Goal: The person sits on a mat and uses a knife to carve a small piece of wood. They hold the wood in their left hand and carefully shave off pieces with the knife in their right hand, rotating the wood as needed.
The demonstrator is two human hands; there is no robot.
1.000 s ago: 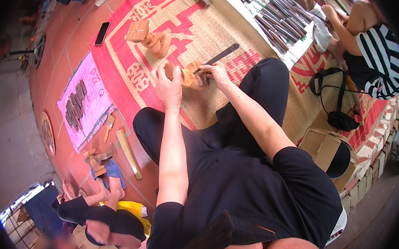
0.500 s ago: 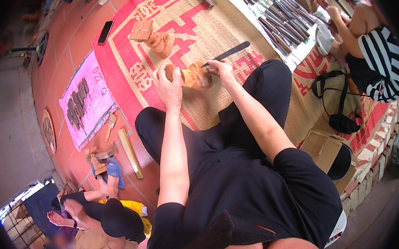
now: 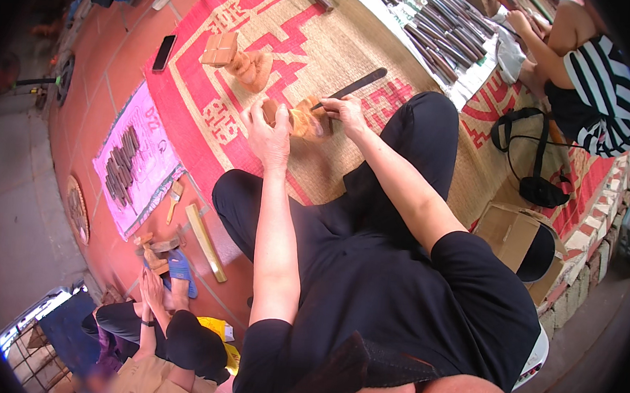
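Observation:
A carved wooden piece, light brown and curvy, lies on its side on the woven mat in front of my crossed legs. My left hand is closed round its left end, thumb and fingers on either side of the block-like base. My right hand pinches a long, dark, flat tool that looks like a file. Its broad rounded end points away to the upper right, and its narrow end meets the carving's upper side. A second wooden carving with a square base rests just beyond, to the left.
The red-patterned mat covers the floor ahead. Dark-handled tools lie in rows on a white sheet, more on a pink cloth. A phone, brush, wooden bar, black bag and two people are around me.
The dark tool's narrow end has shifted slightly left over the carving, and my right hand with it. At lower left, another person has brought their hands together near their feet.

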